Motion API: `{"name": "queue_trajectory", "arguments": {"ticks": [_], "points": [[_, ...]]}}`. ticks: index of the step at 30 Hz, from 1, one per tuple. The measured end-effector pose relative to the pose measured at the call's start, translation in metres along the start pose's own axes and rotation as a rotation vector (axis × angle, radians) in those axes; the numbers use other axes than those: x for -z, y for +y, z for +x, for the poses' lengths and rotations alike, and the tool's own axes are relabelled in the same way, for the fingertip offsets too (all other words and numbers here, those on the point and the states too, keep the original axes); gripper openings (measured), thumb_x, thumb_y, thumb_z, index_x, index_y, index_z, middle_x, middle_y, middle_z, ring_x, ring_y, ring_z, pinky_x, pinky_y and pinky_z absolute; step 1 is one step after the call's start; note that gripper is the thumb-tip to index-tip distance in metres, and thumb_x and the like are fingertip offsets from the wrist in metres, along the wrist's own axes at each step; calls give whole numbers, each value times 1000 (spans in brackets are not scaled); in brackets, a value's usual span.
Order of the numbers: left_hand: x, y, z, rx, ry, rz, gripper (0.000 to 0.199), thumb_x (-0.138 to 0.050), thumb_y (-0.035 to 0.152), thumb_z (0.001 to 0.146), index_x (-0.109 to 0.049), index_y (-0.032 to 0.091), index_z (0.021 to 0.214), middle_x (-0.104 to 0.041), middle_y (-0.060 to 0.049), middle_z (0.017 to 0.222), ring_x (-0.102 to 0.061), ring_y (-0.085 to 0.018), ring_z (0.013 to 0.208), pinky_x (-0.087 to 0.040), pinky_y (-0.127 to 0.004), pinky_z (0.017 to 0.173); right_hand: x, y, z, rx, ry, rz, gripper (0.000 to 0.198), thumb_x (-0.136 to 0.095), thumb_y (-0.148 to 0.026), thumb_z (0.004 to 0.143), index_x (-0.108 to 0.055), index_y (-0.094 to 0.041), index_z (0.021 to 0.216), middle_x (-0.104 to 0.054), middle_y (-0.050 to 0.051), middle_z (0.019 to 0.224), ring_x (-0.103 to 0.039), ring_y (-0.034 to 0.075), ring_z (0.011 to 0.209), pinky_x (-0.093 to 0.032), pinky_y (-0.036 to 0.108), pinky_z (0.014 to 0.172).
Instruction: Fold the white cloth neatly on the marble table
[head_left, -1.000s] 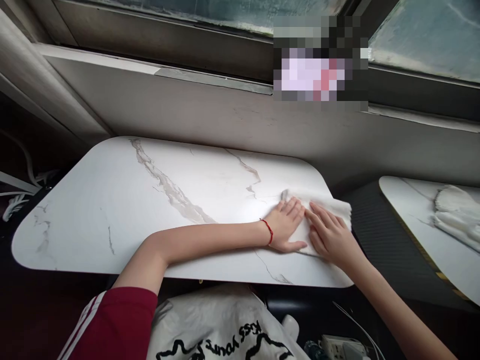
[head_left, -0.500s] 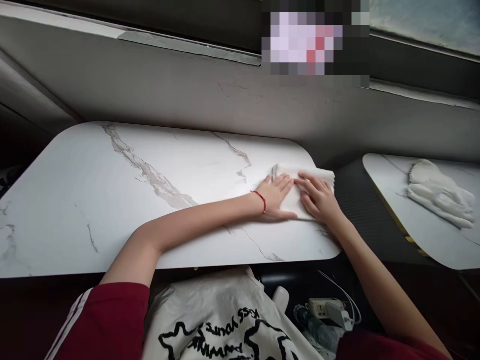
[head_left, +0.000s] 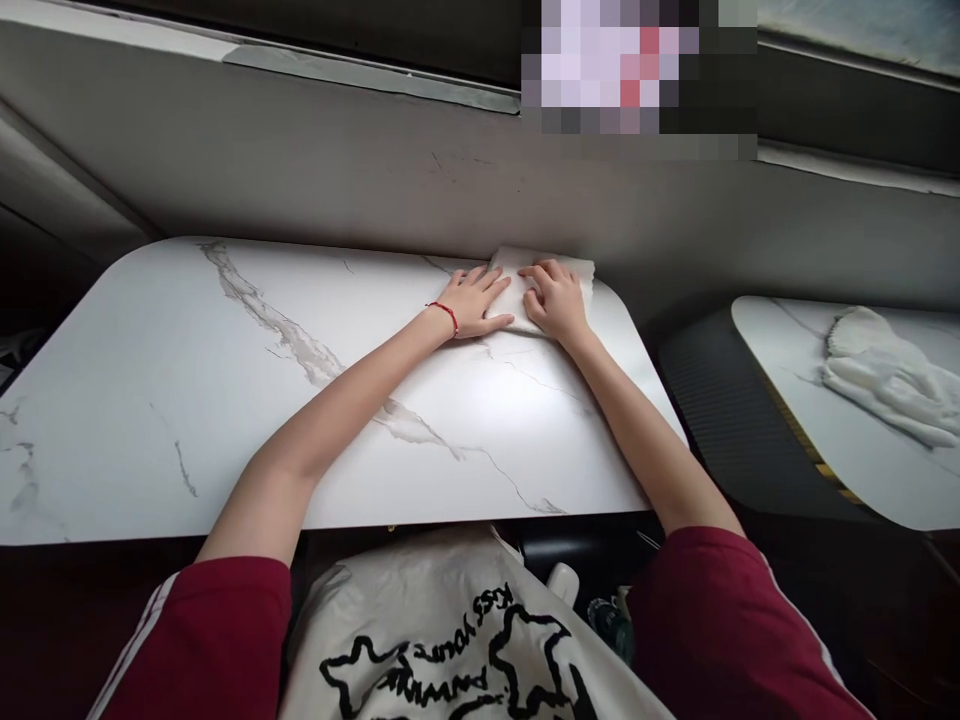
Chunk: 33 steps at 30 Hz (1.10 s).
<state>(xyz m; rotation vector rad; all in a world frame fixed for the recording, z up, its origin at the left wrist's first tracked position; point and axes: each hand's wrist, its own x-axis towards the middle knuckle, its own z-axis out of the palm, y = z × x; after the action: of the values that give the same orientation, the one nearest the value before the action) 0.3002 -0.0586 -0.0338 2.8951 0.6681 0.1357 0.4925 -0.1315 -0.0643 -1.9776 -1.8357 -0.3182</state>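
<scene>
A folded white cloth [head_left: 510, 262] lies flat on the white marble-patterned table [head_left: 247, 430], at its far right edge near the wall. My left hand [head_left: 472, 300] rests palm down with fingers spread, its fingertips on the cloth's left side. On the cloth's right part, my right hand [head_left: 559, 300] presses with fingers bent and apart. Neither hand is closed around the cloth. A red cord bracelet [head_left: 444, 313] circles my left wrist.
A second marble-patterned table [head_left: 795, 380] stands to the right, with a crumpled white cloth [head_left: 892, 375] on it. Behind the tables runs a grey wall [head_left: 337, 160]. Below the near edge, a bottle [head_left: 611, 625] is partly visible beside my printed apron [head_left: 420, 600].
Both hands and the folded cloth have moved left and away from me, from the table's right middle to its far edge.
</scene>
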Motion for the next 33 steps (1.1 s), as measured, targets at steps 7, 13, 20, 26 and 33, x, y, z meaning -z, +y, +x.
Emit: {"name": "queue_trajectory", "arguments": {"ticks": [7, 13, 20, 26, 33], "points": [[8, 16, -16, -107, 82, 198, 53, -42, 42, 97, -59, 5, 132, -62, -21, 131, -55, -37, 118, -39, -45, 98, 13, -31, -26, -35, -51, -38, 40, -40, -22, 88, -61, -13, 121, -61, 18, 118, -53, 34, 111, -41, 49, 96], [10, 57, -113, -312, 47, 235, 44, -47, 36, 94, -63, 5, 122, -67, -19, 110, -62, -30, 96, -45, -40, 81, 46, -103, -126, 70, -58, -72, 47, -37, -26, 94, -51, -16, 138, -57, 18, 124, -51, 34, 108, -41, 48, 90], [6, 108, -206, -176, -43, 413, 36, -46, 31, 95, -66, 7, 112, -72, -21, 102, -62, -28, 75, -44, -40, 65, 67, -165, -179, 323, -109, 55, 58, -40, -31, 93, -39, -15, 149, -53, 21, 135, -47, 36, 121, -38, 50, 97], [14, 71, -162, 14, -118, 405, 45, -44, 31, 96, -61, -5, 117, -67, -27, 109, -63, -34, 90, -46, -43, 76, 33, -145, -96, 381, -147, 151, 44, -39, -32, 92, -58, -14, 127, -58, 18, 124, -50, 32, 113, -38, 45, 95], [18, -29, -116, 173, 83, 234, 58, -42, 36, 96, -48, -2, 139, -54, -27, 137, -50, -38, 126, -40, -47, 101, -22, -140, 7, 276, -143, 47, 44, -43, -27, 88, -55, -13, 127, -56, 19, 127, -47, 34, 116, -36, 46, 99]]}}
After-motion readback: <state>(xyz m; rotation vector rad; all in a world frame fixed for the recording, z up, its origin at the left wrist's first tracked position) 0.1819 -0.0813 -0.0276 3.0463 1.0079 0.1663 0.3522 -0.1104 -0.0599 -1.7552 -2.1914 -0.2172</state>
